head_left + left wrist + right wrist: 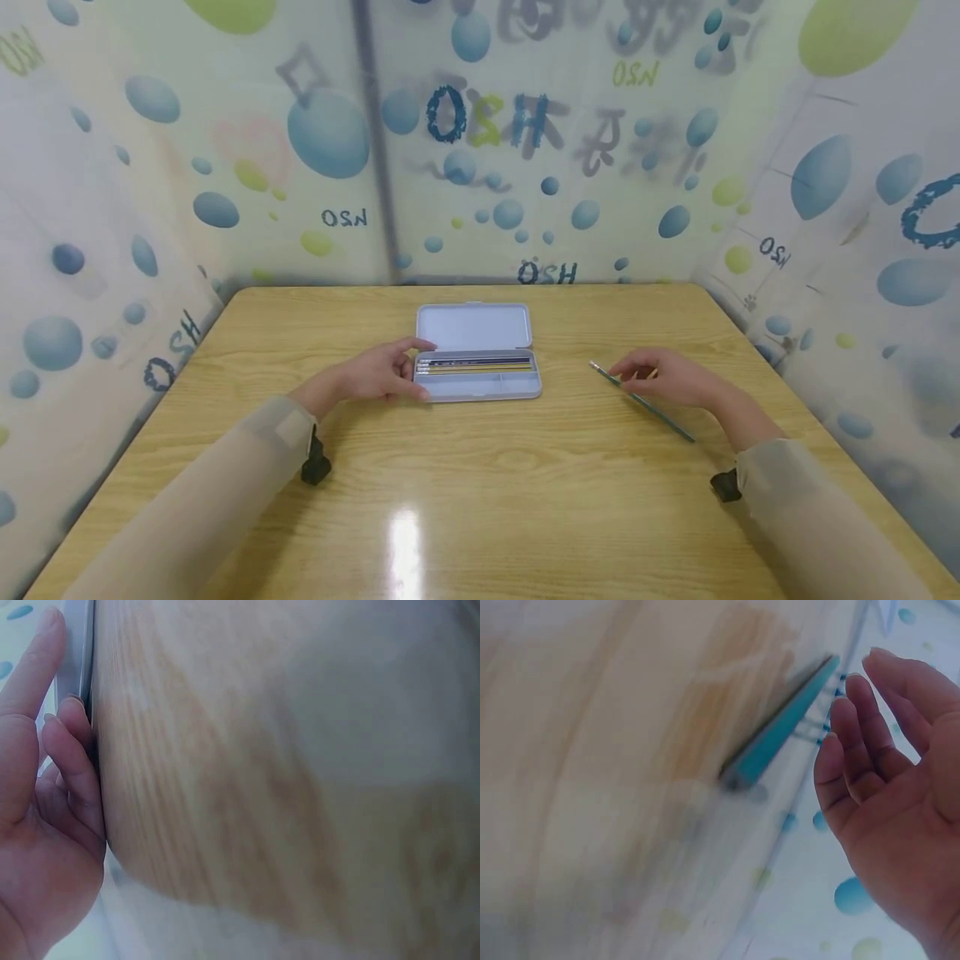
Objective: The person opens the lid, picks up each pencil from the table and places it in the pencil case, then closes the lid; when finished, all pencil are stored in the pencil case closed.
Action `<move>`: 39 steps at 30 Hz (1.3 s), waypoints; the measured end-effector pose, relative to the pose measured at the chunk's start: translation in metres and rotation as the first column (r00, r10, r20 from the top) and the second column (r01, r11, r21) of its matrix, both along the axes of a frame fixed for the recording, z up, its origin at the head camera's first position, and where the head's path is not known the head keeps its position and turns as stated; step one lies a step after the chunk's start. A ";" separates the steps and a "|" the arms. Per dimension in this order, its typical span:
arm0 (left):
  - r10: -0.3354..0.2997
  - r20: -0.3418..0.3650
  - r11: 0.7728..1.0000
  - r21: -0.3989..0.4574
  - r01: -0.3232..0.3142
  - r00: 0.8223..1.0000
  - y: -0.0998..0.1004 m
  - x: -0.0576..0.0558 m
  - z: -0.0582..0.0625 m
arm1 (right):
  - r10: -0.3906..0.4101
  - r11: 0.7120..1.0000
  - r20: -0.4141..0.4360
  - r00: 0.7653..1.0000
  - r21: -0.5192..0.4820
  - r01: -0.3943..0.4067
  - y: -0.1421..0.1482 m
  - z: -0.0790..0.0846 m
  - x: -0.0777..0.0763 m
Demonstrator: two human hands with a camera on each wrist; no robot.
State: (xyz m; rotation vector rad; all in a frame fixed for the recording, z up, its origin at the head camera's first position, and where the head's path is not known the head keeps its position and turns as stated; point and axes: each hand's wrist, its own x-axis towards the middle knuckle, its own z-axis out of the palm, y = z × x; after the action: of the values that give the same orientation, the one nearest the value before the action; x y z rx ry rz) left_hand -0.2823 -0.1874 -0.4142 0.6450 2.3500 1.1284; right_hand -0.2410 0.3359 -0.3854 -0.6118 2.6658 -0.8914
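A light pencil case (463, 387) lies with its lid (474, 327) raised at the back. Several pencils (480, 364), dark and yellow, lie along its rear compartment. My left hand (378, 371) holds the case by its left end, index finger at the hinge side and thumb at the near corner; the other fingers are curled. In the left wrist view the thumb lies along the case wall (77, 652). A green pencil (660, 415) with a pale eraser end lies slantwise on the table to the right. Over it hovers my right hand (667, 379), fingers loosely bent and apart from the pencil.
The wood-grain table (480, 483) has printed curtains (480, 192) close behind it and on both sides. A small front divider splits the case's near compartment. Dark straps with small blocks (315, 462) sit at both sleeve cuffs.
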 end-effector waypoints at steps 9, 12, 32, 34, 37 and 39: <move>0.006 0.006 1.000 0.006 -0.006 1.000 -0.001 0.000 -0.002 | -0.019 0.999 0.066 0.998 0.041 0.016 0.021 0.000 0.003; 0.007 0.007 1.000 0.003 -0.007 1.000 -0.001 0.000 -0.002 | -0.010 0.997 0.067 0.998 0.077 0.005 0.020 -0.001 0.003; 0.000 0.006 1.000 0.011 0.000 1.000 -0.001 -0.002 -0.001 | 0.009 0.997 0.029 1.000 0.077 -0.011 -0.001 -0.005 -0.005; -0.001 0.006 1.000 0.009 0.001 1.000 -0.001 -0.001 -0.001 | 0.003 0.997 0.025 1.000 0.075 -0.005 -0.002 -0.005 -0.005; -0.002 0.009 1.000 0.010 0.002 1.000 -0.001 -0.001 -0.001 | -0.011 0.996 0.019 1.000 0.092 0.009 -0.002 -0.005 -0.006; -0.003 0.009 1.000 0.008 0.003 1.000 -0.001 -0.002 -0.002 | -0.023 0.994 0.009 1.000 0.106 0.022 -0.003 -0.005 -0.007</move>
State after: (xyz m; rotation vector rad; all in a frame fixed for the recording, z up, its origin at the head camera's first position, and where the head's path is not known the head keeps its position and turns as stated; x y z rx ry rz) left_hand -0.2841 -0.1888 -0.4158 0.6447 2.3380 1.1373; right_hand -0.2477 0.3328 -0.3901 -0.5522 2.6952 -0.7511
